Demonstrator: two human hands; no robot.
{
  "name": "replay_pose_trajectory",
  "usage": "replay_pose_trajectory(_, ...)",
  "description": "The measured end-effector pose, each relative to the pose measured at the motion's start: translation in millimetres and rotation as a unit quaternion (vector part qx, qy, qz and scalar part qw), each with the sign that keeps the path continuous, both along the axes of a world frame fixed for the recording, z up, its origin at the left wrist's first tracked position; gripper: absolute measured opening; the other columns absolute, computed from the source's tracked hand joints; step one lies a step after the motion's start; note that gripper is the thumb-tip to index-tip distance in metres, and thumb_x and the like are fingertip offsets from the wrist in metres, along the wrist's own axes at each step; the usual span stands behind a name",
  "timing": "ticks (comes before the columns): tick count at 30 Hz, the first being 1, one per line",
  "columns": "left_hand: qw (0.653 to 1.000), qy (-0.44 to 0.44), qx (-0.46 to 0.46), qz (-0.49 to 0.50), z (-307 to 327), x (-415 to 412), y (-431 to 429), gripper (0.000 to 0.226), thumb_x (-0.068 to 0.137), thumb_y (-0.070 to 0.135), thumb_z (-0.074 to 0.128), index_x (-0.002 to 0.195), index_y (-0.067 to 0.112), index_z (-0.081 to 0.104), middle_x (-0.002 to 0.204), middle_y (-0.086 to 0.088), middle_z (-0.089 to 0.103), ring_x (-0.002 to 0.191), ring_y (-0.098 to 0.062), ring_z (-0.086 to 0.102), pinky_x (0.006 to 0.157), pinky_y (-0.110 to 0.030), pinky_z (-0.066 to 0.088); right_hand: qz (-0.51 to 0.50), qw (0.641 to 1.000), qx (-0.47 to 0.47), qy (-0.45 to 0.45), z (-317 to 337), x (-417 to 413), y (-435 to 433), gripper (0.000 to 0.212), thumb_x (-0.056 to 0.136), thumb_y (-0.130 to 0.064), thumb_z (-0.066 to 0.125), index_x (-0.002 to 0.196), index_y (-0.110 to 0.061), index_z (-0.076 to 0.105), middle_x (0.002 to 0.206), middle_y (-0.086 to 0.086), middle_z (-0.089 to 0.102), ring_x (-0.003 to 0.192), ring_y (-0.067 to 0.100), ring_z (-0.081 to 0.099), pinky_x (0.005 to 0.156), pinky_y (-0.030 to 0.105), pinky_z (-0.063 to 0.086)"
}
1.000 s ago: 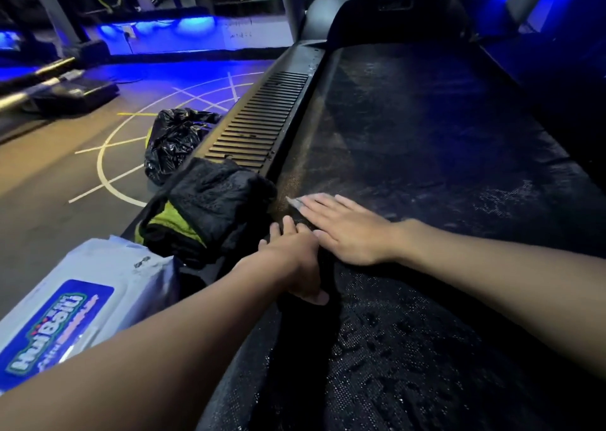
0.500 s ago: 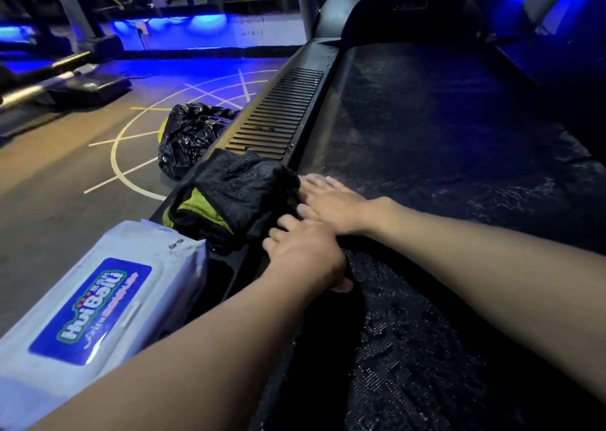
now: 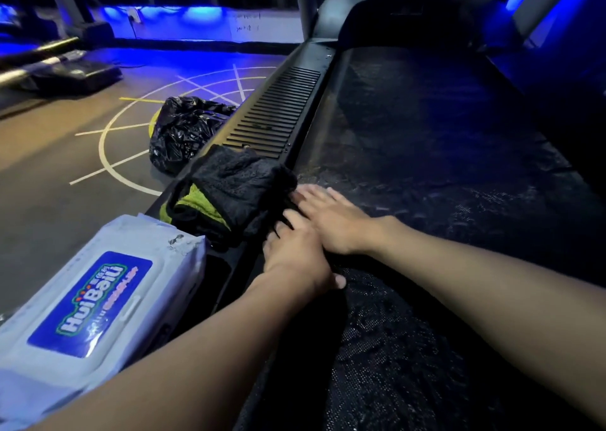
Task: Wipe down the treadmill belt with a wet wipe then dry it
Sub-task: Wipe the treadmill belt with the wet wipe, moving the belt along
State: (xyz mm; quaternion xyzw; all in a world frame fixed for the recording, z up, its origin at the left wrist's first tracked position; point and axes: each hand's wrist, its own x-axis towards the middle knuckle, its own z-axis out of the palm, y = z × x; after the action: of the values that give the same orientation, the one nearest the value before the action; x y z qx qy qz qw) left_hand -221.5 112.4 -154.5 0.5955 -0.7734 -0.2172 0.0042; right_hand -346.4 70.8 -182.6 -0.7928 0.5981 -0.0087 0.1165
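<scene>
The black treadmill belt (image 3: 442,135) runs away from me, with wet speckles on its near part. My right hand (image 3: 331,220) lies flat on the belt at its left edge, fingers straight and pressing down. No wet wipe shows under it. My left hand (image 3: 295,253) rests just nearer, palm down on the belt edge, thumb out to the right. Its fingertips reach the dark cloth (image 3: 239,184). That cloth, with a green layer inside, is bunched on the left side rail (image 3: 272,116).
A white and blue pack of wet wipes (image 3: 98,299) lies on the rail at the near left. A crumpled black plastic bag (image 3: 183,129) sits on the gym floor beside the treadmill. Other gym equipment stands at the far left.
Both hands have slid left across the belt to its edge, up against the dark cloth. The wipe corner seen earlier beyond my right fingertips is out of sight.
</scene>
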Motion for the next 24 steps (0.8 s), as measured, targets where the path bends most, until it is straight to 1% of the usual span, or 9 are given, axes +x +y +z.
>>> replay_pose_trajectory(3, 1.000, 0.011, 0.008, 0.007, 0, 0, 0, 0.146, 0.059, 0.041, 0.091, 0.146, -0.011, -0.014, 0.153, -0.026, 0.021, 0.142, -0.038, 0.025, 0.118, -0.042, 0.024, 0.074, 0.997, 0.015, -0.005, -4, -2, 18, 0.068, 0.104, -0.029, 0.040, 0.160, -0.023, 0.000, 0.168, -0.004, 0.001, 0.152, 0.010, -0.011, 0.122, 0.032, -0.013)
replay_pose_trajectory(6, 1.000, 0.013, 0.009, 0.011, 3, 0, 2, 0.144, 0.060, 0.042, 0.090, 0.145, -0.012, -0.012, 0.154, -0.027, 0.020, 0.142, -0.039, 0.025, 0.117, -0.043, 0.024, 0.028, 1.000, 0.005, 0.006, 4, -18, 13, 0.057, 0.108, -0.039, 0.022, 0.160, -0.023, 0.006, 0.168, -0.004, 0.000, 0.152, 0.007, -0.009, 0.123, 0.038, -0.011)
replay_pose_trajectory(8, 1.000, 0.017, 0.008, 0.005, 3, 1, 3, 0.143, 0.060, 0.042, 0.090, 0.145, -0.012, -0.011, 0.155, -0.026, 0.018, 0.143, -0.038, 0.025, 0.117, -0.043, 0.025, 0.000, 1.000, 0.005, 0.020, 6, -10, 15, 0.059, 0.107, -0.038, 0.024, 0.160, -0.021, 0.006, 0.168, -0.003, -0.003, 0.152, 0.008, -0.011, 0.123, 0.039, -0.011)
replay_pose_trajectory(11, 1.000, 0.017, 0.009, 0.006, 1, 2, 1, 0.144, 0.059, 0.041, 0.091, 0.145, -0.013, -0.012, 0.155, -0.025, 0.020, 0.143, -0.037, 0.025, 0.117, -0.041, 0.026, 0.080, 0.996, 0.015, 0.019, 2, -5, 32, 0.069, 0.104, -0.028, 0.037, 0.160, -0.023, -0.002, 0.167, -0.007, -0.004, 0.152, 0.007, -0.011, 0.122, 0.038, -0.012)
replay_pose_trajectory(14, 1.000, 0.005, 0.014, 0.006, 3, 0, 2, 0.141, 0.062, 0.044, 0.088, 0.146, -0.012, -0.010, 0.155, -0.026, 0.018, 0.143, -0.038, 0.024, 0.117, -0.042, 0.025, 0.036, 0.999, 0.014, 0.021, 8, -21, 26, 0.058, 0.108, -0.040, 0.019, 0.160, -0.027, -0.001, 0.167, -0.007, -0.008, 0.151, 0.007, -0.015, 0.122, 0.039, -0.012)
replay_pose_trajectory(16, 1.000, -0.008, 0.010, 0.005, 3, 1, 3, 0.138, 0.062, 0.045, 0.088, 0.146, -0.011, -0.006, 0.154, -0.026, 0.020, 0.142, -0.038, 0.025, 0.117, -0.042, 0.025, 0.005, 0.999, 0.021, 0.039, 10, -21, 26, 0.060, 0.107, -0.044, 0.017, 0.160, -0.023, -0.002, 0.167, -0.003, -0.011, 0.151, 0.010, -0.016, 0.122, 0.037, -0.013)
replay_pose_trajectory(20, 0.999, -0.029, 0.010, 0.019, 1, -6, 0, 0.136, 0.062, 0.045, 0.087, 0.147, -0.010, -0.003, 0.152, -0.026, 0.023, 0.141, -0.038, 0.027, 0.116, -0.044, 0.026, 0.058, 0.996, -0.009, 0.066, 5, -9, 41, 0.065, 0.105, -0.030, 0.031, 0.160, -0.021, -0.003, 0.167, 0.003, -0.008, 0.152, 0.015, -0.014, 0.122, 0.035, -0.013)
replay_pose_trajectory(22, 0.999, -0.034, 0.016, 0.023, 0, -9, -3, 0.134, 0.064, 0.046, 0.086, 0.148, -0.008, -0.004, 0.152, -0.026, 0.023, 0.140, -0.039, 0.027, 0.116, -0.045, 0.026, 0.036, 0.999, -0.004, 0.015, 5, -5, 39, 0.073, 0.102, -0.023, 0.043, 0.160, -0.023, -0.001, 0.167, 0.004, -0.009, 0.153, 0.015, -0.013, 0.122, 0.033, -0.012)
replay_pose_trajectory(24, 0.999, -0.037, 0.009, 0.017, -2, -9, -4, 0.132, 0.066, 0.046, 0.084, 0.149, -0.006, -0.003, 0.151, -0.025, 0.023, 0.139, -0.039, 0.028, 0.115, -0.045, 0.026, 0.028, 0.999, 0.012, -0.026, 4, -1, 31, 0.074, 0.102, -0.019, 0.046, 0.160, -0.019, 0.001, 0.167, 0.003, -0.007, 0.153, 0.013, -0.011, 0.122, 0.030, -0.011)
